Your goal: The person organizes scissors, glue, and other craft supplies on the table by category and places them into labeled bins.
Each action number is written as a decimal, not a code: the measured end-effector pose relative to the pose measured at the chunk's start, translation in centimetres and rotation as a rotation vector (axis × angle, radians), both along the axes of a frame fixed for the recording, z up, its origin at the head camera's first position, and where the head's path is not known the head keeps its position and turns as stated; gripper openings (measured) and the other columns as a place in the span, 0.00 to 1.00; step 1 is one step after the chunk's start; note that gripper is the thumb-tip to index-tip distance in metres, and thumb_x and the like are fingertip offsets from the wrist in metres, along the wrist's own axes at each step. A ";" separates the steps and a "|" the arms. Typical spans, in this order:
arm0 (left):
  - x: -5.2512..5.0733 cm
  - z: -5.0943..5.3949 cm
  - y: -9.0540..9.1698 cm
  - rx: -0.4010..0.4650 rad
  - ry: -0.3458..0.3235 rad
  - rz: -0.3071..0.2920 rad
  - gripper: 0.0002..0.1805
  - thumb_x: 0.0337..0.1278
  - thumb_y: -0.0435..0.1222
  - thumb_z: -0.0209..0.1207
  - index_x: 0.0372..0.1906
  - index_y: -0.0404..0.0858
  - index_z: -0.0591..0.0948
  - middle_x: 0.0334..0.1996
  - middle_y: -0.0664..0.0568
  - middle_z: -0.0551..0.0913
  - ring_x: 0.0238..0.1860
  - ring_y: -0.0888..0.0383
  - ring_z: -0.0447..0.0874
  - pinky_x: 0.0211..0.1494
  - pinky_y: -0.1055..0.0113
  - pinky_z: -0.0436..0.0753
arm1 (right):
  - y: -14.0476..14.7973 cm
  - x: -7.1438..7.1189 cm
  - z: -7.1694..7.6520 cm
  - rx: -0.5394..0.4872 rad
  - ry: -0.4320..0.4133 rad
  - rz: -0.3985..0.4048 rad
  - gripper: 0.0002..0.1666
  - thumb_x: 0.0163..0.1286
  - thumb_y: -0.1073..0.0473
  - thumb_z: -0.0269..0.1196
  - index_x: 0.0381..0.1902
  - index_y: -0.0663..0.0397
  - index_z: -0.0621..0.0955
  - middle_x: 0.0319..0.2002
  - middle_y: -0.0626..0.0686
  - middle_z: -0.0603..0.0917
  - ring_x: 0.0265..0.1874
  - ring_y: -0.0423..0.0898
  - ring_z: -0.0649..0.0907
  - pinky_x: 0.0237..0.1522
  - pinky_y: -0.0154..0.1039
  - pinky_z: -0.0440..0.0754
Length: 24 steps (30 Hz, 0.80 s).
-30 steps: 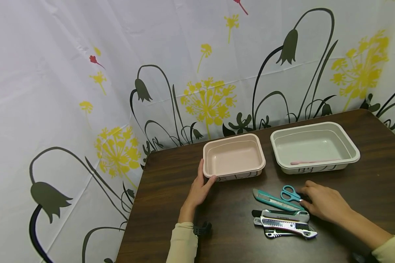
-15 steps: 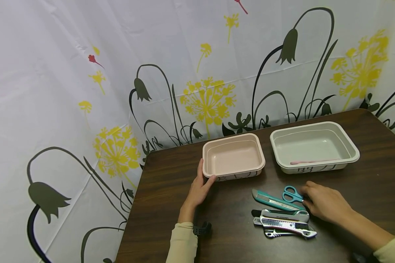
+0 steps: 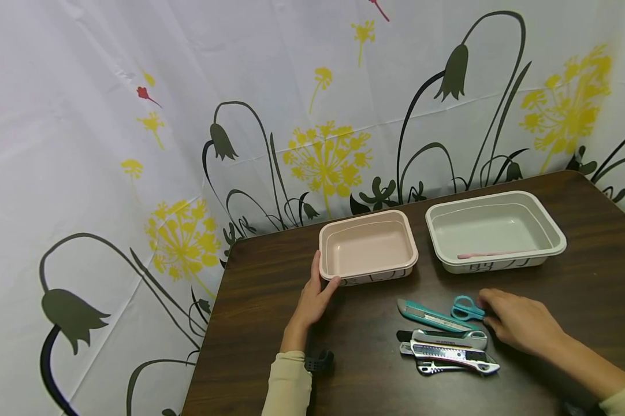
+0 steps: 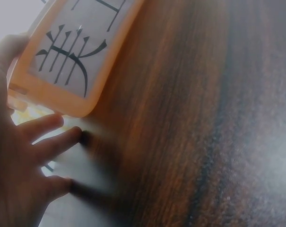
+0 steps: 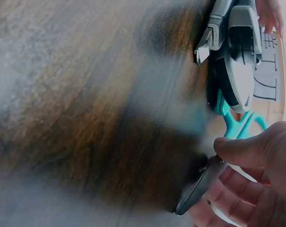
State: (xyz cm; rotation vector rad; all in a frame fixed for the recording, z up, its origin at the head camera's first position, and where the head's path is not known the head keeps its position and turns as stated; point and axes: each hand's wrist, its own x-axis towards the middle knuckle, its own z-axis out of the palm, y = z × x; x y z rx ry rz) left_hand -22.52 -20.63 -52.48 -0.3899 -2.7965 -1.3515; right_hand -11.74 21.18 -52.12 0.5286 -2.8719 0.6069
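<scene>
My right hand [image 3: 523, 320] pinches light-blue-handled scissors [image 3: 466, 308] near the blades, the loops pointing left. In the right wrist view the thumb lies over the scissors' dark blades [image 5: 199, 187], with the teal handle [image 5: 237, 126] beyond. Just left of the scissors, a teal utility knife [image 3: 432, 317] lies on the table. Below it are several more utility knives [image 3: 450, 350], close together and partly overlapping. My left hand [image 3: 309, 301] touches the near left corner of a pink box [image 3: 367, 248], thumb at the front, fingers along the left side; some fingers [image 4: 55, 144] are spread and straight.
A pale grey-green box [image 3: 491, 228] stands at the back right with a thin pink stick [image 3: 491, 254] inside. Both boxes bear dark writing on the front. The brown wooden table [image 3: 271, 277] ends at a flower-printed curtain [image 3: 291, 69]. A dark wristband [image 3: 319, 362] shows at the left wrist.
My right hand has drawn the scissors slightly to the right, along and away from the teal utility knife. My left hand stays at the pink box's corner.
</scene>
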 end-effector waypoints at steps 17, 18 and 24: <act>0.1 -0.1 -0.1 0.005 -0.004 -0.006 0.46 0.67 0.54 0.55 0.79 0.56 0.41 0.74 0.48 0.59 0.70 0.49 0.63 0.67 0.44 0.63 | 1.2 0.3 2.9 -0.055 -0.001 -0.013 0.19 0.55 0.66 0.72 0.43 0.45 0.82 0.30 0.38 0.82 0.26 0.36 0.78 0.22 0.41 0.73; 0.0 -0.1 -0.1 0.003 -0.008 -0.004 0.46 0.67 0.55 0.55 0.79 0.57 0.41 0.75 0.48 0.59 0.70 0.49 0.63 0.67 0.44 0.63 | 1.3 0.3 3.2 -0.057 0.021 -0.016 0.20 0.54 0.66 0.72 0.45 0.45 0.82 0.30 0.38 0.83 0.26 0.36 0.77 0.22 0.41 0.73; 0.1 0.0 0.0 -0.007 -0.014 0.009 0.46 0.67 0.56 0.55 0.79 0.58 0.41 0.75 0.48 0.58 0.70 0.48 0.63 0.67 0.43 0.63 | 2.0 -0.1 4.9 -0.055 0.185 -0.040 0.21 0.51 0.66 0.73 0.44 0.45 0.84 0.31 0.40 0.84 0.23 0.35 0.74 0.20 0.42 0.70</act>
